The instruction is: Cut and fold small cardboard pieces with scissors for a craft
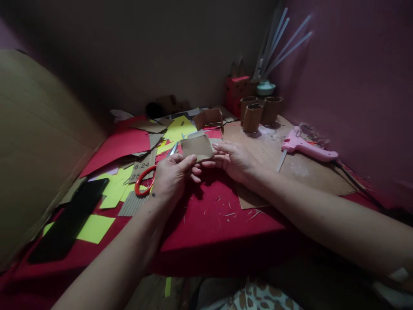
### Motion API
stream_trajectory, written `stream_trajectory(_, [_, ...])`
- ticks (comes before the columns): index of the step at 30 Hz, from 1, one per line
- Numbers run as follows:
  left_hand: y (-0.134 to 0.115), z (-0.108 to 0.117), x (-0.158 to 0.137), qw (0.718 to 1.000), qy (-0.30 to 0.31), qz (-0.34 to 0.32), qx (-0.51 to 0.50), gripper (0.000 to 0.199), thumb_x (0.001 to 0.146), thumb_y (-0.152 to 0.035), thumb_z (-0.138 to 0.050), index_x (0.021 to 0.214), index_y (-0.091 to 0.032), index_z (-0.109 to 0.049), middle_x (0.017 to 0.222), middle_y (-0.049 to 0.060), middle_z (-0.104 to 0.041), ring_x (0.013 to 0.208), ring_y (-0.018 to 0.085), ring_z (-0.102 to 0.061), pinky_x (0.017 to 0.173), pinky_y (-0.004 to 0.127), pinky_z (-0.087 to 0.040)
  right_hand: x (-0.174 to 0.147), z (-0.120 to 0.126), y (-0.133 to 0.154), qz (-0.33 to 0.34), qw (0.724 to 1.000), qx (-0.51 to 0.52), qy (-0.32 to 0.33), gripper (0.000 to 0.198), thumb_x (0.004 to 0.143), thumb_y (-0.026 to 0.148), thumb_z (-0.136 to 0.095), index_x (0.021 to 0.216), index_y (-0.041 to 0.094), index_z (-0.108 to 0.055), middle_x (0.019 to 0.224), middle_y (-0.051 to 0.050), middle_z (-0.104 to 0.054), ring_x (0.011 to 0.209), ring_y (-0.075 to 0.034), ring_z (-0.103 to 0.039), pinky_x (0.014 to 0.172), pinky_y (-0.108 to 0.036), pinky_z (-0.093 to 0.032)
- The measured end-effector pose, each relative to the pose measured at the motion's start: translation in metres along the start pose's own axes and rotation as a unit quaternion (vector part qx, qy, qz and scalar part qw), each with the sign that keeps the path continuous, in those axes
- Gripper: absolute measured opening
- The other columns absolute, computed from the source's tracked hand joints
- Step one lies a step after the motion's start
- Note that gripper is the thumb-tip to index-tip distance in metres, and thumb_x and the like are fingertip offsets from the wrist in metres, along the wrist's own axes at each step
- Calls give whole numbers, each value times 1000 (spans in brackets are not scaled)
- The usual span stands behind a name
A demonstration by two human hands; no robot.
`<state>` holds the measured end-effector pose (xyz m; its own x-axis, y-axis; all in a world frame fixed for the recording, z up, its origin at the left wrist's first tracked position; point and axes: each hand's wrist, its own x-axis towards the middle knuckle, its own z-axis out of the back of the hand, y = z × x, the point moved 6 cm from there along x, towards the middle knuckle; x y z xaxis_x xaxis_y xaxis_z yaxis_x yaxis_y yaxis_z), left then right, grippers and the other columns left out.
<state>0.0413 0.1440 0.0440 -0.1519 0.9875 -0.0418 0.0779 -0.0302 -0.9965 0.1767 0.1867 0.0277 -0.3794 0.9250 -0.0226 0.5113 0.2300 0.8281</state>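
Observation:
A small brown piece of cardboard is held up over the red-covered table. My left hand pinches its lower left corner, thumb on top. At its right edge, my right hand grips it between thumb and fingers. Orange-handled scissors lie just left of my left hand, their blades partly hidden behind it. Behind the held piece stands a folded cardboard strip.
A pink glue gun rests on a cardboard sheet at right, its cord trailing off. Several cardboard tubes stand behind. Left are a black phone, yellow paper and a red sheet. Walls rise behind and right.

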Motion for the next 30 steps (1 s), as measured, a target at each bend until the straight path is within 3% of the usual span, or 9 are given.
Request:
stream_trajectory(6, [3, -2, 0, 1000, 9, 18, -1, 13, 69, -19, -73, 64, -15, -61, 50, 1, -65, 37, 10, -57, 39, 19, -48, -6, -9, -9, -90, 990, -82, 73, 17, 78, 29, -68, 75, 12, -66, 72, -11, -72, 64, -18, -68, 62, -26, -57])
stream_trajectory(11, [4, -3, 1, 1000, 9, 22, 1, 12, 67, -17, -73, 65, -13, -61, 52, 2, -66, 39, 10, -57, 36, 19, -46, -3, -7, -6, -66, 988, -136, 25, 17, 83, 12, -60, 66, 14, -60, 58, -6, -67, 47, -12, -61, 46, -20, -50])
stream_trajectory(17, [1, -3, 3, 1000, 7, 3, -18, 21, 65, -12, -72, 70, -18, -53, 50, 0, -64, 41, 13, -57, 33, 20, -45, 1, -5, -8, -88, 989, -108, 39, 22, 84, 11, -57, 62, 13, -59, 54, -6, -65, 45, -13, -60, 43, -22, -50])
stream_trajectory(30, [-4, -6, -1, 998, 27, 17, -50, 20, 65, -6, -69, 79, -13, -57, 56, 1, -63, 43, 11, -56, 31, 18, -47, 0, -12, -7, -115, 988, -66, 74, 15, 78, 11, -46, 82, 9, -61, 50, -5, -65, 45, -17, -61, 43, -24, -50])
